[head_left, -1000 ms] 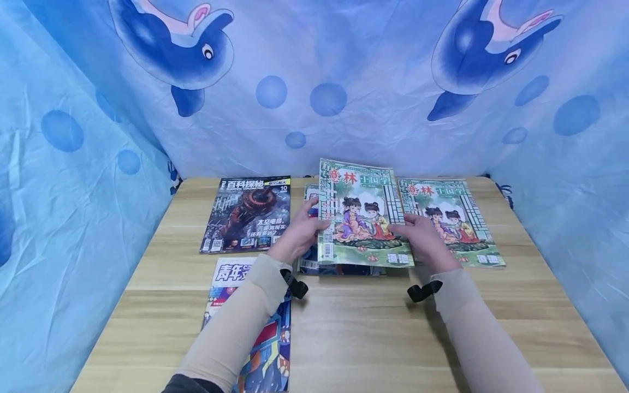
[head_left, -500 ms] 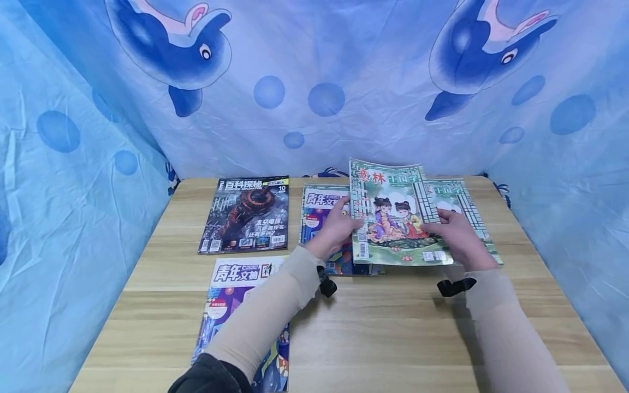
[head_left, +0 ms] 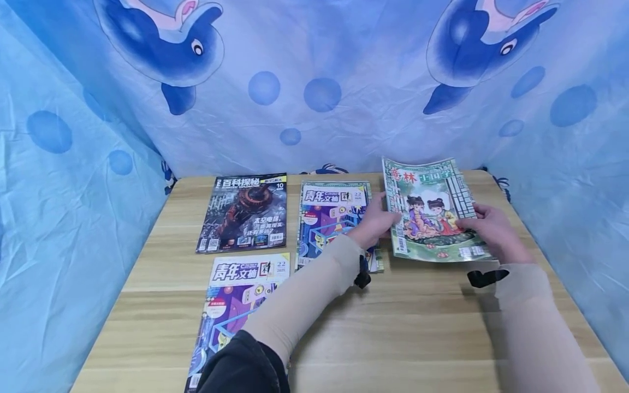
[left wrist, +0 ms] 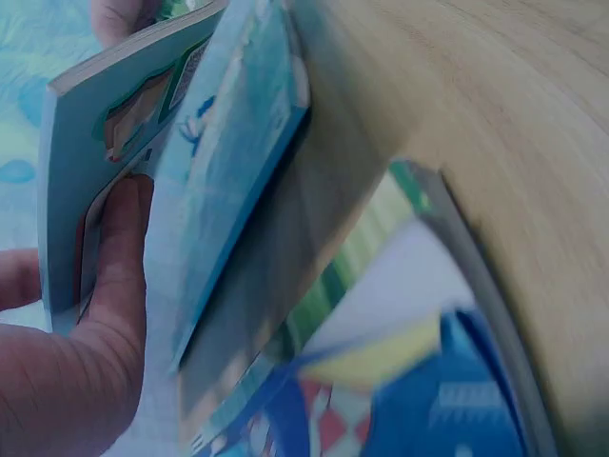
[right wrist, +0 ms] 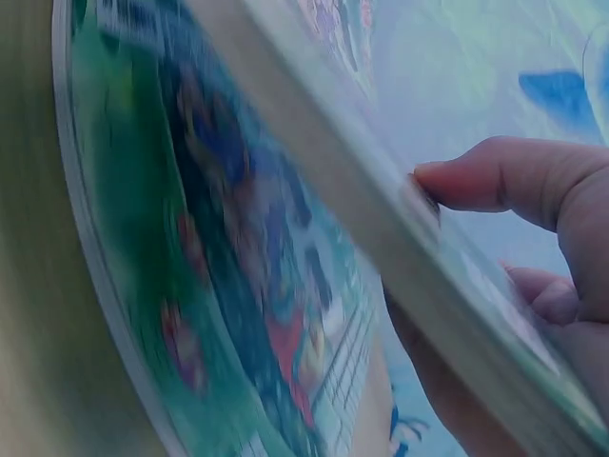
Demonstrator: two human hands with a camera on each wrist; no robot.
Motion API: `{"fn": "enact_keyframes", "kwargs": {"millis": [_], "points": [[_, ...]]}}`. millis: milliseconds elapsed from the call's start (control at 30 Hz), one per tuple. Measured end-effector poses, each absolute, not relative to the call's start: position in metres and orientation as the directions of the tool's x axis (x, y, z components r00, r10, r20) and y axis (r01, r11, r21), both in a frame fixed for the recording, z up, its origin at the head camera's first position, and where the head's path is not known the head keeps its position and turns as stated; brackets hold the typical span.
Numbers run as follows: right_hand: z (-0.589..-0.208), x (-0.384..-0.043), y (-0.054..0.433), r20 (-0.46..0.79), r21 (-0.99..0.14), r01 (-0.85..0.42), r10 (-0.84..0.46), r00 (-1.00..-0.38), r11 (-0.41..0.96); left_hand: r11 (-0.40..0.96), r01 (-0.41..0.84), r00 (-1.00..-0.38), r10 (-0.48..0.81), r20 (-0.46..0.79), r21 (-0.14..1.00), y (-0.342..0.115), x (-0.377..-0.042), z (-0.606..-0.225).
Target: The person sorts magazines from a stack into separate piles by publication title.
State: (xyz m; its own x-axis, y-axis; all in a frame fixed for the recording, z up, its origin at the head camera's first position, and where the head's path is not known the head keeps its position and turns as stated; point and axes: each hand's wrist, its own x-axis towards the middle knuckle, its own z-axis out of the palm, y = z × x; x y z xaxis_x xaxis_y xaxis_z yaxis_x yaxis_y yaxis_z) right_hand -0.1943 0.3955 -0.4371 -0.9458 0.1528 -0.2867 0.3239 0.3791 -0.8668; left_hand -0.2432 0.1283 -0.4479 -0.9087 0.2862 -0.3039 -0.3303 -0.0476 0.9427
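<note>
Blue dolphin-print cloth (head_left: pixel 300 49) behind wood-grain table (head_left: pixel 422 327) and handheld magazine (head_left: pixel 432 207)

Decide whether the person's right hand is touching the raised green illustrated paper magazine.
Touching. The right wrist view shows it: the right hand pinches the raised green illustrated paper magazine, fingers against its surface.

Grn mag (head_left: pixel 429 204) — 2 cartoon figs on cvr — held tilted btwn both hands (head_left: pixel 374 222).

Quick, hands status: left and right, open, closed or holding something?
Left hand: closed, holding the green magazine by its left edge.
Right hand: closed, holding the same magazine by its right edge.
</note>
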Motion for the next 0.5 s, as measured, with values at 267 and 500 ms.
{"fn": "enact_keyframes", "kwargs": {"millis": [267, 500], "points": [[-0.441, -0.195, 0.428, -0.216, -0.874, 0.262, 0.156, -0.964, 0.409, -0.016, -0.368, -0.867, 0.366, -0.337, 0.93, 0.155, -0.243, -0.454], [-0.449, -0.198, 0.441, -0.237, -0.823, 0.294, 0.176, -0.955, 0.485, 0.203, -0.348, -0.879, 0.27, -0.394, 0.915, 0.175, -0.241, -0.462]]}}
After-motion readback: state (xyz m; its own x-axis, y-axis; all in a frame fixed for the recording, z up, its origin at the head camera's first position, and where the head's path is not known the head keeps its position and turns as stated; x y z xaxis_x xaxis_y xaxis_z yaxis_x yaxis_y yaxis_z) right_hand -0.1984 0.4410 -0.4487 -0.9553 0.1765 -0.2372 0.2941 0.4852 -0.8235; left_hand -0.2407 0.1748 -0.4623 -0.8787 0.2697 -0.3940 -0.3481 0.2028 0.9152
